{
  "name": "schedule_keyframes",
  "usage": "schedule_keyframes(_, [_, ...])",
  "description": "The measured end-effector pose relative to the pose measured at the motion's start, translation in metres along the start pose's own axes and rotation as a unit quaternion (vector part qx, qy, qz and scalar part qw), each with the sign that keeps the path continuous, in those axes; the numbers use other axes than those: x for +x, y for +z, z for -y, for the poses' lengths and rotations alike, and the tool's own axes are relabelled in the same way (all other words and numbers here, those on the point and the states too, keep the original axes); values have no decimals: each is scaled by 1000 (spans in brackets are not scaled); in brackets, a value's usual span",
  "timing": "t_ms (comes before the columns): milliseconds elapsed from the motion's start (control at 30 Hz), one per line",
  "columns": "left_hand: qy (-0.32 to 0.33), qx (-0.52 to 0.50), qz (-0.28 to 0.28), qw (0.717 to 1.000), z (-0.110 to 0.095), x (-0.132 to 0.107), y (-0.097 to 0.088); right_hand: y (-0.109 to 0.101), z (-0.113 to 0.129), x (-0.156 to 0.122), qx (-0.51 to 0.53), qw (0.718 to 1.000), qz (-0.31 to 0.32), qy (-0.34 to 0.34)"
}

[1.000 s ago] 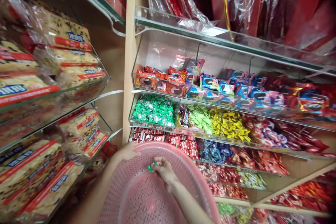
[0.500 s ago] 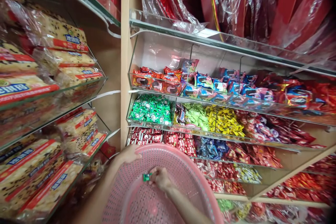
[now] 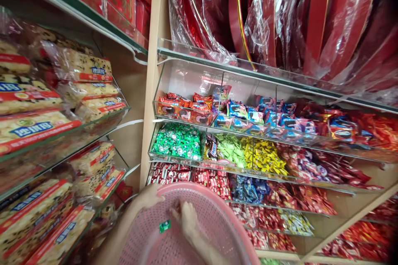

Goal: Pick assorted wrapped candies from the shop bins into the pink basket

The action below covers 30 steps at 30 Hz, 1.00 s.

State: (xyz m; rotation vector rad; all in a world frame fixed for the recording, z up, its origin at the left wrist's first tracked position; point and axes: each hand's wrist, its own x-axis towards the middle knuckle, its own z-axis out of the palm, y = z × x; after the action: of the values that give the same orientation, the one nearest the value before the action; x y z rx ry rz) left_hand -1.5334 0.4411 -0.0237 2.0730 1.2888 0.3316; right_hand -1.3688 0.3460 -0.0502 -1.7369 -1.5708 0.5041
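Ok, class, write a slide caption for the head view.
Left hand on a pink basket's rim, a green sweet just off the right hand, sweet shelves behind.

Left hand (image 3: 148, 197) curled downward, right hand (image 3: 185, 220) lower and nearer, fingers (image 3: 185, 212) loosely open.

basket (image 3: 214, 205): matt perforated pink plastic | bins (image 3: 186, 76): glossy clear acrylic | upright (image 3: 152, 91): smooth pale wood | wrap (image 3: 267, 20): glossy clear film

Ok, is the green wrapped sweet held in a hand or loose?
Loose: the green wrapped sweet shows apart from the right hand, against the mesh of the pink basket.
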Motion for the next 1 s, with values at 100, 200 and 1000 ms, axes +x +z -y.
schedule_keyframes(100, [7, -24, 13, 1000, 2, -1, 1, -44, 51, 23, -2, 994, -41, -102])
schedule_keyframes(200, [12, -36, 13, 999, 2, -2, -1, -83, 100, 57, -39, 975, -128, -177])
schedule_keyframes(1000, [-12, -22, 18, 1000, -16, -4, -18, -105, 118, 76, 237, 951, -75, -182])
